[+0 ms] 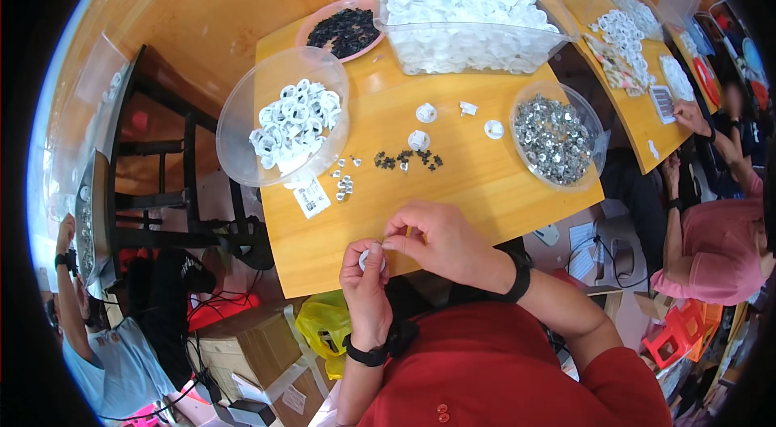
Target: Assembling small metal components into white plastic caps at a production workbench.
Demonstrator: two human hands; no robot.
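At the near edge of the table, my left hand is closed on a white round plastic part. My right hand meets it there, thumb and forefinger pinched together at the part's top edge. Whatever sits in that pinch is too small to make out. Beyond my hands lie a scatter of small black pieces and a small group of shiny metal pieces. Farther back are a few loose white round parts, one right beside the black pieces.
A clear bowl of white rings stands left, a clear bowl of metal pieces right. Behind are a pink bowl of black pieces and a large clear bin of white parts. A printed label lies left. Co-workers sit at both sides.
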